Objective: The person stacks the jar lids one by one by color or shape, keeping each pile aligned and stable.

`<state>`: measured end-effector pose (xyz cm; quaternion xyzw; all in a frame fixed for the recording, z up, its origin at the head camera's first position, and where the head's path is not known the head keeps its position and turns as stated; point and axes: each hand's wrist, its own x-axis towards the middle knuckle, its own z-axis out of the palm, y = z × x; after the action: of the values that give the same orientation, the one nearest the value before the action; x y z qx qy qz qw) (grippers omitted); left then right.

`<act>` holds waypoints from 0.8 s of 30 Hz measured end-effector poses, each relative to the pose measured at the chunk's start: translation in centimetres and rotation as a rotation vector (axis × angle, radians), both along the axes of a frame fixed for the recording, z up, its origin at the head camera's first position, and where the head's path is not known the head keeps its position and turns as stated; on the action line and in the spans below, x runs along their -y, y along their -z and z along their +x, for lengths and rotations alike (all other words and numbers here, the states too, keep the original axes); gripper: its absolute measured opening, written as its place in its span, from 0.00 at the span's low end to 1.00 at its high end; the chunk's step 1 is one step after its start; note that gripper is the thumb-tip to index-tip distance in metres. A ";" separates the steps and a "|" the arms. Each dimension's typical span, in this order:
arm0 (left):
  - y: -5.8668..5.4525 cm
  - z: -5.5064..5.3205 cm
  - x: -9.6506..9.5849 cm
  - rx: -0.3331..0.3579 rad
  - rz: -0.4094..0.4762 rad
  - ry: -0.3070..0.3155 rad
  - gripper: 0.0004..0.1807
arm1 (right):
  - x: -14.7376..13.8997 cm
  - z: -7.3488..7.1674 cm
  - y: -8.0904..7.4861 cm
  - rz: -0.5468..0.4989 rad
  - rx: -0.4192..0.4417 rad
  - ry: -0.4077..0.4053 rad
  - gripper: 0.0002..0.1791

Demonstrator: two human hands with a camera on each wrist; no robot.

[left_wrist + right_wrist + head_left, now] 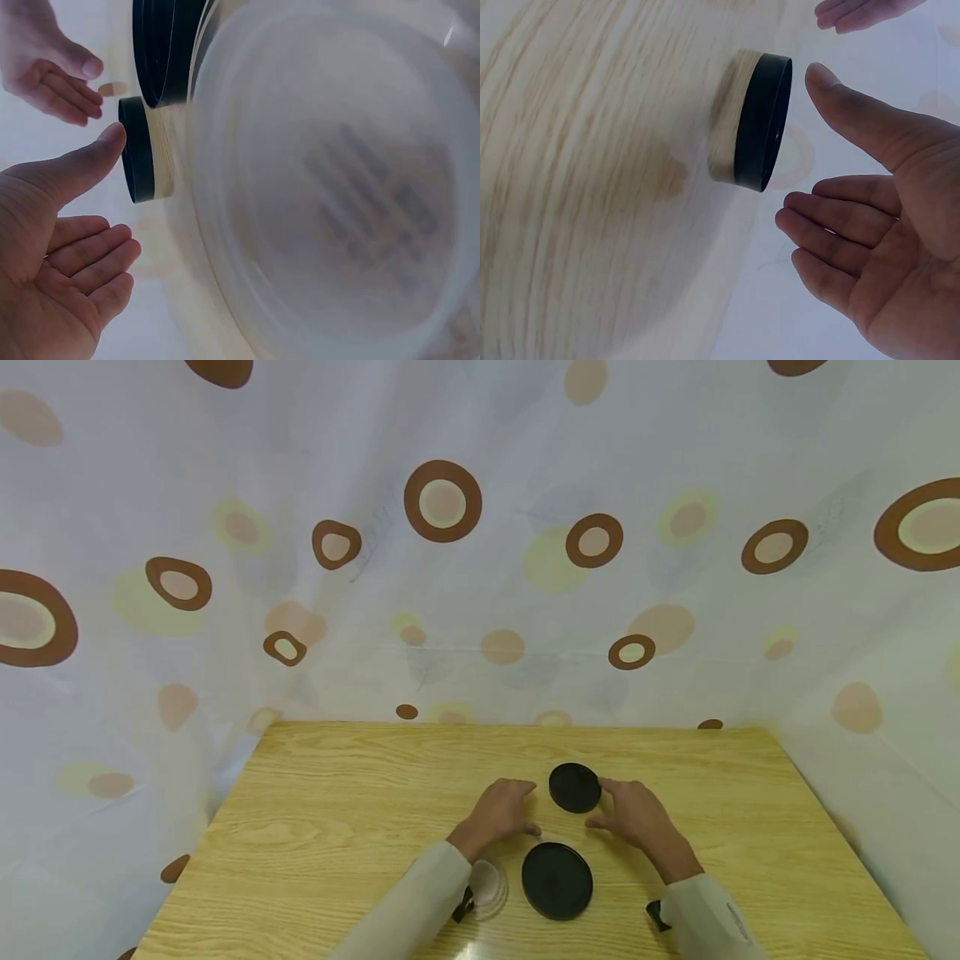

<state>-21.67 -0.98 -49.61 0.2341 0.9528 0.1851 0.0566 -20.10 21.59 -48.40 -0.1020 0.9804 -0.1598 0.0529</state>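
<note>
A small shallow black round dish (575, 787) lies on the wooden table between my two hands. On its left is my left hand (498, 810), thumb and fingers spread apart and holding nothing. My right hand (633, 814) is at its right side, fingertips right at the rim in the head view; the right wrist view shows this palm (885, 232) with nothing in it. Nearer to me lies a larger shallow black round dish (557, 881). A translucent round plastic container (486, 883) stands under my left wrist and fills much of the left wrist view.
The light wooden table (337, 810) reaches back to a white curtain (495, 585) with brown and yellow spots, which also hangs along both sides. Black wrist straps (657, 915) show beside my pale sleeves (708, 914).
</note>
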 end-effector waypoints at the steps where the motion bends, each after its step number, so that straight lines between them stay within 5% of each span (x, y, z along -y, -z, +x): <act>1: 0.0 -0.1 0.0 0.003 0.002 0.000 0.40 | 0.0 -0.1 0.1 -0.001 0.000 0.003 0.42; 24: 0.6 -2.4 -1.8 0.032 0.028 0.017 0.38 | -1.3 -2.8 0.7 0.012 0.103 -0.004 0.42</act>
<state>-24.07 0.78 -50.17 0.2399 0.9470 0.2015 0.0703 -22.90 22.90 -49.13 -0.0955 0.9772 -0.1586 0.1042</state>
